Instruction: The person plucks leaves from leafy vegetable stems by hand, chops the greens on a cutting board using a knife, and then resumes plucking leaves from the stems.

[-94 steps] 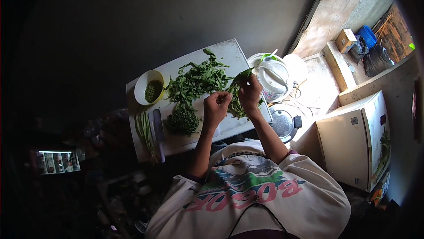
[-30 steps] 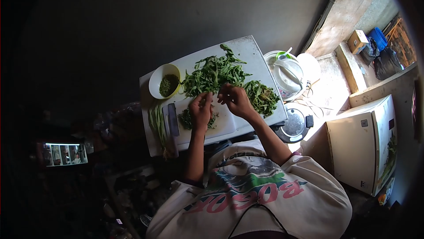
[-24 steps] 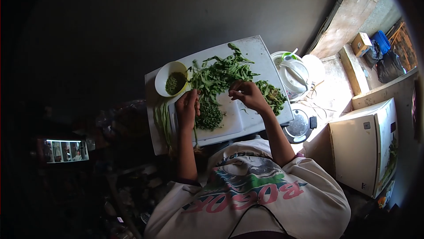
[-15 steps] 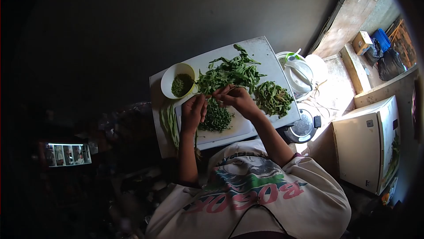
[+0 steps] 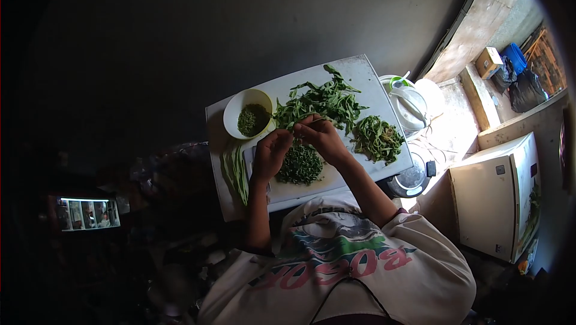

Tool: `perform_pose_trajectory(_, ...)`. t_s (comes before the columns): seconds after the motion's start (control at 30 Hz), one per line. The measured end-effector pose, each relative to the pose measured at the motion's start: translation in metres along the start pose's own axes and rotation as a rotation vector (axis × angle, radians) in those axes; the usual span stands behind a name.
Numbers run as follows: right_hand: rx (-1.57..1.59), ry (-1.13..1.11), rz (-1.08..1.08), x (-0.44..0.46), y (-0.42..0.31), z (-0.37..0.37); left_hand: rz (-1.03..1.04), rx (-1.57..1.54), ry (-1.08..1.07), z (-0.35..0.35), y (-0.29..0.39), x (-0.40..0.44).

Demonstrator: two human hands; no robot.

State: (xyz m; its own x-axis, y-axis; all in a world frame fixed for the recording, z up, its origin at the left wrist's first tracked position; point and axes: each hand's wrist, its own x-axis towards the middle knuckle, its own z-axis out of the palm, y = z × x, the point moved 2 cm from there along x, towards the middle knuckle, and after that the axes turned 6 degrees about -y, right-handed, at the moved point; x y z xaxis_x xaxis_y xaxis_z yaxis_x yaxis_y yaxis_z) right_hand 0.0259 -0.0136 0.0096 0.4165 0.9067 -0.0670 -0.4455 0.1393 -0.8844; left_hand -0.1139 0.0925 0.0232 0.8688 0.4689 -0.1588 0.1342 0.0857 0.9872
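Observation:
My left hand point(image 5: 273, 150) is closed in a pinch above the white table point(image 5: 240, 203), its fingertips almost meeting those of my right hand. Bent at the fingers, my right hand point(image 5: 324, 139) pinches what looks like a thin green stem, mostly hidden. Below both hands lies a heap of chopped greens point(image 5: 300, 166) on a white cutting board point(image 5: 327, 179). Leafy green sprigs point(image 5: 327, 100) spread just beyond my fingers. To the left are a bowl point(image 5: 237, 109) with green bits inside and some long beans point(image 5: 233, 172). A pile of picked stems and leaves point(image 5: 378, 139) sits at right.
Past the table's right edge stand a white tub with items point(image 5: 409, 104) and a lidded pot point(image 5: 414, 176). A white refrigerator point(image 5: 485, 190) is farther right. A dark wall point(image 5: 240, 25) rises behind the table. At far left a lit screen or glass panel point(image 5: 90, 214) glows.
The view has shifted a little, so the table appears slightly lower and farther right. My hands stay together over the greens, fingertips slightly closer.

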Motion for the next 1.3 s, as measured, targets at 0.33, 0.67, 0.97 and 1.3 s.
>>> perform_pose_trajectory(0.33, 0.276, -0.067, 0.067, 0.024, 0.009, 0.002, 0.177, 0.217, -0.038, -0.018, 0.019, 0.035)
perform_pose_trajectory(0.67, 0.224, -0.304, 0.246, 0.024, 0.017, -0.029, -0.048, 0.139, -0.643, -0.031, 0.014, 0.061)
perform_pose_trajectory(0.97, 0.049, -0.006, 0.157, 0.03, 0.014, -0.024, -0.114, 0.303, -0.577, -0.034, 0.031, 0.085)
perform_pose_trajectory(1.3, 0.668, -0.221, 0.117, 0.031, -0.015, -0.039, 0.144, 0.267, -0.881, -0.062, 0.055, 0.076)
